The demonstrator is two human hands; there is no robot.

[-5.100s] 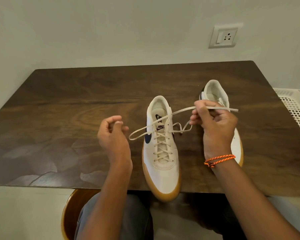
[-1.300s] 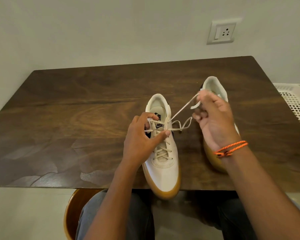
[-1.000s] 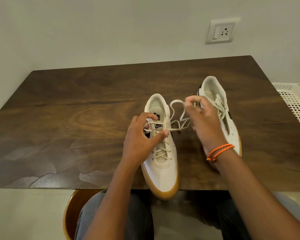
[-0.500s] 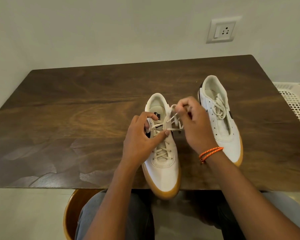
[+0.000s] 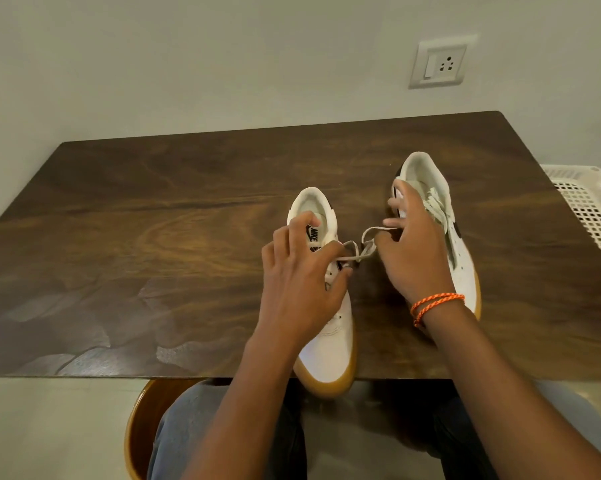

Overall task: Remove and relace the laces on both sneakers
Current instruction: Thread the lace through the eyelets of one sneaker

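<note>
Dark wood table [image 5: 153,237], broad and bare to the left and along the far edge, with plenty of free surface there; pale wall behind with a switch-and-socket plate [image 5: 437,62], and a white perforated basket [image 5: 590,209] just off the right edge. Two forearms reaching in from below over grey-trousered knees and a round wooden stool [image 5: 139,427]. Left hand [image 5: 299,285] palm down over the middle of the left sneaker [image 5: 330,344], fingers curled toward the tongue, thumb and forefinger pinching the lace [image 5: 352,254] beside the top eyelets. Right hand [image 5: 413,258] between the shoes, resting against the inner side of the right sneaker [image 5: 460,268], index finger raised toward its collar, the other fingers loosely spread, one finger hooked at the far end of a lace loop; firm hold or mere touch there cannot be told. Orange cord bracelet [image 5: 434,303] doubled round the right wrist. Left sneaker near the front edge, toe overhanging it toward the lap, heel away; white upper, gum-coloured sole, black logo on the tongue, laces mostly hidden under the hand. Right sneaker farther back and near the first, same colours, a dark mark on its outer side, laces bunched loosely over the tongue. Cream flat lace slack between the hands, looped and crossing itself just above the wood in the narrow gap.
</note>
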